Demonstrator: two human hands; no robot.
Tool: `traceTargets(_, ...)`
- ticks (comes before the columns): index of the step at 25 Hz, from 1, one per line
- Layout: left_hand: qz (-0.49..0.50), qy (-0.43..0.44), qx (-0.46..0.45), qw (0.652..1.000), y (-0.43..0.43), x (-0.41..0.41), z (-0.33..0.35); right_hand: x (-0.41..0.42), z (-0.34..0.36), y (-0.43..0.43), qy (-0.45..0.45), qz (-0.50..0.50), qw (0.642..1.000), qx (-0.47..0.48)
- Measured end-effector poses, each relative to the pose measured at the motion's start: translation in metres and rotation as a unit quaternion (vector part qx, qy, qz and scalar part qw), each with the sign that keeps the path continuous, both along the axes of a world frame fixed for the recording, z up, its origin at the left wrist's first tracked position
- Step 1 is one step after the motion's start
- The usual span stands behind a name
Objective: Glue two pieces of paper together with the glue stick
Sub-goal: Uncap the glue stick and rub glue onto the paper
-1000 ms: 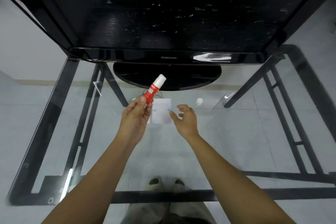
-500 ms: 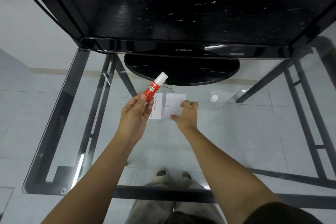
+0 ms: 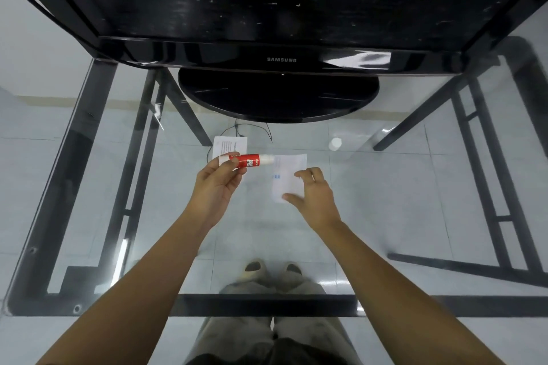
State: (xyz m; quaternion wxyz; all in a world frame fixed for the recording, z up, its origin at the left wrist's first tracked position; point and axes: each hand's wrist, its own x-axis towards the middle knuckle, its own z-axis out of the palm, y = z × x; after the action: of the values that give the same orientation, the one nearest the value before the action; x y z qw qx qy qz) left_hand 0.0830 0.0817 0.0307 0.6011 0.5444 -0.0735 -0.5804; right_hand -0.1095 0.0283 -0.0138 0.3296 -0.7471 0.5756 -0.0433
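Observation:
My left hand (image 3: 218,187) grips a red glue stick (image 3: 247,160) held sideways, its white uncapped tip pointing right at the left edge of a white paper slip (image 3: 286,175). That slip lies on the glass table (image 3: 400,201). My right hand (image 3: 314,195) rests on the slip's right side, thumb and fingertips spread and pressing it down. A second white slip (image 3: 229,144) with printed lines lies just behind the glue stick, partly hidden by my left fingers.
The glue stick's white cap (image 3: 335,144) stands on the glass to the right. A black Samsung monitor (image 3: 278,59) on a round base (image 3: 278,98) fills the back. A thin black cable (image 3: 252,127) runs near the papers. The table's black frame (image 3: 267,304) edges the front.
My left hand turned the glue stick from pointing up-right to lying sideways with its tip at the paper. My right hand slid one slip to the right, apart from the other.

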Motion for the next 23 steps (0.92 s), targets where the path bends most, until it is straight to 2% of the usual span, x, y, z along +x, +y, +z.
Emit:
traceTargets(4, -0.013, -0.01, 0.011, 1.0, -0.006, -0.006, -0.01, -0.009, -0.009, -0.002, 0.08, 0.081, 0.99, -0.086)
traceTargets(7, -0.02, -0.011, 0.0, 1.0, -0.005, -0.012, -0.011, -0.015, -0.015, -0.005, 0.09, 0.124, 0.979, -0.135)
traceTargets(11, -0.06, -0.049, -0.016, 0.997, -0.005, -0.019, -0.013, -0.02, -0.022, -0.01, 0.13, 0.159, 0.973, -0.106)
traceTargets(13, -0.089, -0.126, -0.001, 0.988, -0.007, -0.022, -0.015, -0.023, -0.028, -0.008, 0.145, 0.165, 0.971, -0.098)
traceTargets(17, -0.194, -0.331, 0.001, 0.924, -0.01, -0.027, -0.01, -0.027, -0.035, -0.006, 0.142, 0.176, 0.968, -0.109)
traceTargets(20, -0.294, -0.452, -0.035, 0.842, -0.008, -0.025, -0.006, -0.027, -0.036, -0.008, 0.131, 0.177, 0.969, -0.113)
traceTargets(22, -0.339, -0.503, -0.055, 0.793, -0.008, -0.022, -0.007, -0.027, -0.037, -0.008, 0.134, 0.18, 0.968, -0.116)
traceTargets(23, -0.352, -0.512, -0.058, 0.781, -0.008, -0.021, -0.008, -0.027, -0.038, -0.009, 0.135, 0.182, 0.967, -0.12)
